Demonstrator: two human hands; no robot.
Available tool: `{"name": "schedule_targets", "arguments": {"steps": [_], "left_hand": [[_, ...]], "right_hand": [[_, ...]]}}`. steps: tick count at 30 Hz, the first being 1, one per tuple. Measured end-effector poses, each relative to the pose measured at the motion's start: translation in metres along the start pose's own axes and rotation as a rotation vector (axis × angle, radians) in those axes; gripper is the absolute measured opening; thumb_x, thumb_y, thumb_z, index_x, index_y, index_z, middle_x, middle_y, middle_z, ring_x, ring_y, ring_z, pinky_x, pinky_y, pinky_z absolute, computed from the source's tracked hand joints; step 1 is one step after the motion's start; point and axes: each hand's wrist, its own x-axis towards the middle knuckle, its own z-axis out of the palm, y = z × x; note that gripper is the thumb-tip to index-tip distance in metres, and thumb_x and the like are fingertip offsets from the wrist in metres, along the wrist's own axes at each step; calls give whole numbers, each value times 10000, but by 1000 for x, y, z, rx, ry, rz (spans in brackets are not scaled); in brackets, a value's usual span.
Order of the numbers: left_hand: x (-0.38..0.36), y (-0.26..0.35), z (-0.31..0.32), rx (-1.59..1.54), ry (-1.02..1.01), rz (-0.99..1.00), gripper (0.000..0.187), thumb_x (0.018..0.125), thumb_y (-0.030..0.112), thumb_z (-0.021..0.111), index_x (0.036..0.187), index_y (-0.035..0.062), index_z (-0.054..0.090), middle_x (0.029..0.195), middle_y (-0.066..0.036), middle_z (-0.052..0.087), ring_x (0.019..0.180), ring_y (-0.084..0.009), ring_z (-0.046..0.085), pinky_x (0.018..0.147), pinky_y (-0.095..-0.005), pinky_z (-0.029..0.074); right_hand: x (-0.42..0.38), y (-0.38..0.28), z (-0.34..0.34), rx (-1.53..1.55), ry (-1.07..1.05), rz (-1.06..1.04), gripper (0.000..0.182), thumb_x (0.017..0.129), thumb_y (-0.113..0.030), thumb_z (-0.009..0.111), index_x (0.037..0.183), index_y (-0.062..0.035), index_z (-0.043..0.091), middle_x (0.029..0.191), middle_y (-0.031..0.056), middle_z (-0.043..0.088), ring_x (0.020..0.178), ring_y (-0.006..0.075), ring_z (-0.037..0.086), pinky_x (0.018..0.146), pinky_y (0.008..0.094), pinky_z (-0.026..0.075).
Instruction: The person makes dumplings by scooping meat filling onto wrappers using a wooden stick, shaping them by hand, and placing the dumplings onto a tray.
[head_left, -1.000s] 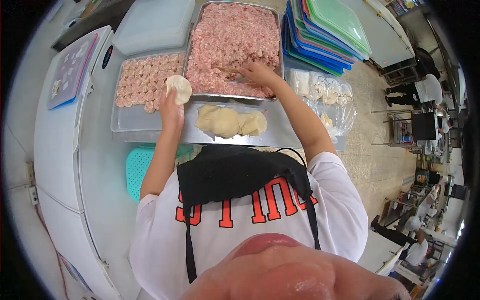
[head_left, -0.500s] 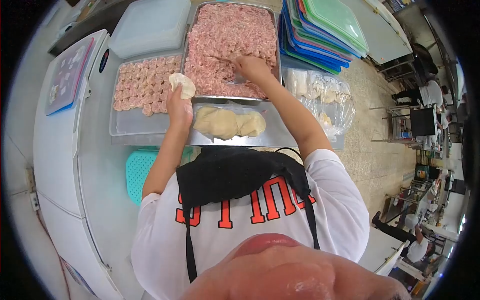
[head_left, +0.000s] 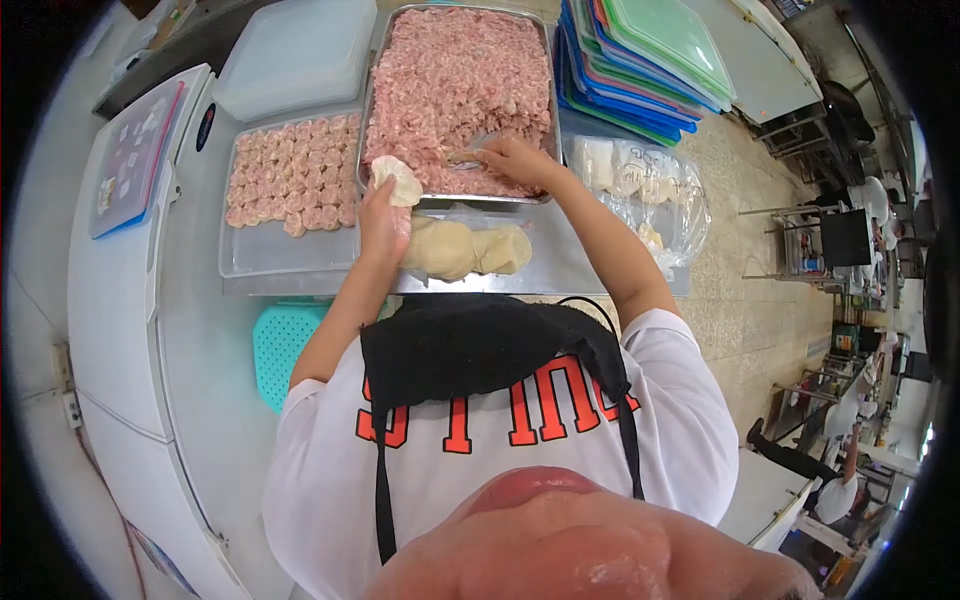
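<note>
My left hand (head_left: pixel 383 222) holds a pale round wrapper (head_left: pixel 397 182) between thumb and fingers, at the lower left corner of the metal tray of minced meat (head_left: pixel 460 70). My right hand (head_left: pixel 515 160) is closed on a thin tool whose tip is in the meat near the tray's lower edge; the tool is partly hidden. Just in front of the tray lie wrapped stacks of pale wrappers (head_left: pixel 465 250). To the left, a plastic tray (head_left: pixel 290 252) bears rows of filled dumplings (head_left: pixel 290 175).
Translucent lids or trays (head_left: pixel 295 60) are stacked at the back left, coloured ones (head_left: pixel 640 75) at the back right. Plastic bags of wrappers (head_left: pixel 645 190) lie to the right. A turquoise basket (head_left: pixel 285 350) sits below the table edge. People are in the background at right.
My left hand has moved right with the wrapper, away from the dumplings to the meat tray's corner. My right hand has shifted slightly down and right, with the tool's tip now showing.
</note>
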Motion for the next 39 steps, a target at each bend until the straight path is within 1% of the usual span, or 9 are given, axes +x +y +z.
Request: {"name": "schedule_targets", "arguments": {"steps": [5, 10, 14, 16, 19, 22, 29, 35, 39], "left_hand": [[11, 0, 20, 8, -38, 19, 321, 928, 89, 494, 1233, -6, 468, 1153, -132, 575, 1069, -262, 580, 954, -397, 467], [60, -10, 46, -223, -226, -159, 328, 938, 186, 489, 1209, 1, 497, 1170, -152, 571, 1072, -306, 562, 969, -480, 438], [62, -1, 103, -418, -594, -280, 418, 918, 320, 512, 1188, 2, 507, 1167, -171, 566, 1077, -341, 519, 971, -609, 377], [39, 3, 129, -219, -152, -75, 519, 890, 427, 518, 1206, 16, 503, 1184, -184, 545, 1111, -351, 492, 971, -624, 362], [71, -11, 104, -347, -206, -366, 598, 873, 503, 503, 1274, 61, 474, 1238, -186, 507, 1154, -372, 462, 979, -631, 348], [53, -25, 112, -169, -147, -280, 769, 844, 576, 524, 1345, 10, 383, 1382, -231, 381, 1201, -372, 450, 999, -627, 332], [17, 2, 144, -100, -78, -284, 670, 853, 543, 530, 1329, 86, 412, 1380, -175, 394, 1245, -389, 382, 1024, -660, 249], [37, 7, 117, -98, -119, -169, 639, 882, 440, 521, 1329, 3, 388, 1348, -233, 422, 1258, -392, 389, 1060, -555, 296], [47, 23, 87, -164, -459, -279, 566, 876, 254, 549, 1336, -25, 374, 1295, -216, 473, 1124, -366, 504, 986, -476, 420]], "right_hand": [[-19, -3, -27, 95, 8, 29, 360, 942, -345, 514, 885, -11, 638, 758, 143, 635, 696, 262, 596, 670, 385, 464], [-42, -19, -43, 316, 186, 116, 346, 946, -319, 519, 784, -25, 606, 663, 55, 569, 631, 137, 502, 601, 327, 442], [-57, -26, -18, 145, 408, -76, 286, 920, -286, 551, 1103, -80, 631, 835, 188, 636, 782, 327, 618, 737, 417, 474], [-78, -36, -34, 92, 370, 16, 268, 914, -279, 547, 1095, -100, 631, 902, 184, 642, 845, 348, 620, 760, 436, 472], [-97, -41, -57, -81, 278, 100, 259, 903, -252, 528, 1092, -110, 631, 948, 192, 649, 880, 367, 635, 772, 462, 480], [-115, -67, -60, -409, 279, 140, 219, 868, -151, 482, 985, -61, 643, 880, 205, 656, 880, 360, 649, 724, 461, 512], [-127, -85, -88, -487, 136, 168, 276, 846, -128, 491, 1102, -86, 586, 933, 158, 617, 843, 337, 640, 679, 448, 506], [-106, -85, -48, -324, 260, -47, 240, 907, -224, 500, 1065, -64, 585, 850, 186, 633, 839, 376, 619, 724, 472, 482], [-102, -89, -68, -96, 276, 7, 260, 943, -250, 472, 1051, -44, 588, 900, 199, 634, 855, 404, 603, 752, 479, 467]]}}
